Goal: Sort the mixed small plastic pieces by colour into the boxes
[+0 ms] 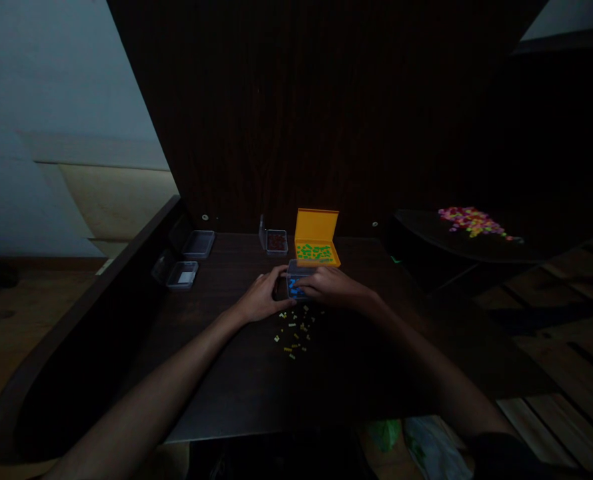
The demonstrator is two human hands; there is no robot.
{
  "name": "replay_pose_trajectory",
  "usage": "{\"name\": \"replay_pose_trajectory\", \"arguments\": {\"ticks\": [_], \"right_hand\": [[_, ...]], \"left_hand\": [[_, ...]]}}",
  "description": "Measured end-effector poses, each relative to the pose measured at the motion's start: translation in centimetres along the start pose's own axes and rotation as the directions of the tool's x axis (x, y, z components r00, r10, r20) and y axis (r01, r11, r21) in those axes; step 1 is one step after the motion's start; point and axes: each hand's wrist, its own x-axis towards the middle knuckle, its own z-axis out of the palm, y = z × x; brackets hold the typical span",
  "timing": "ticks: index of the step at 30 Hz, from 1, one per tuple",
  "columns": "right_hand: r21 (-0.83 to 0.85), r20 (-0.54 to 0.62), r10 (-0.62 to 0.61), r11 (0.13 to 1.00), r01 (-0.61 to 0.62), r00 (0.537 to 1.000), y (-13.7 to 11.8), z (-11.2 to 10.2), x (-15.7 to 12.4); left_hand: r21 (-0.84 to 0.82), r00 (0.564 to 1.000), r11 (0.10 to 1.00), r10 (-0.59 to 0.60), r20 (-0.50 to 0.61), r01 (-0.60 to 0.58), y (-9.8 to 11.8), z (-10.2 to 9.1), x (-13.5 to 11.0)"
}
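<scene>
A small clear plastic box (289,275) with blue toy-brick pieces (294,288) in it sits at the middle of the dark table. My left hand (264,297) grips its left side, thumb at the near edge and fingers at the far corner. Over the box reaches my right hand (329,285), its fingers closed together and dipping among the blue pieces; whatever they pinch is hidden. Small yellow and pale pieces (294,327) lie scattered on the table just in front of the box.
Behind the box stands an open orange case (317,225) with green pieces (314,253). An open clear box (277,241) holds dark reddish pieces. Two clear boxes (199,244) (182,275) lie at left by the raised side panel. Colourful pieces (474,221) are heaped on a dark surface at right.
</scene>
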Motion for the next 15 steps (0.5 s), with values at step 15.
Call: {"name": "replay_pose_trajectory", "arguments": {"ticks": [15], "right_hand": [[0.011, 0.055, -0.040, 0.999, 0.040, 0.998, 0.1, 0.9, -0.6]], "left_hand": [[0.016, 1.000, 1.000, 0.005, -0.012, -0.005, -0.2, 0.0, 0.0]]}}
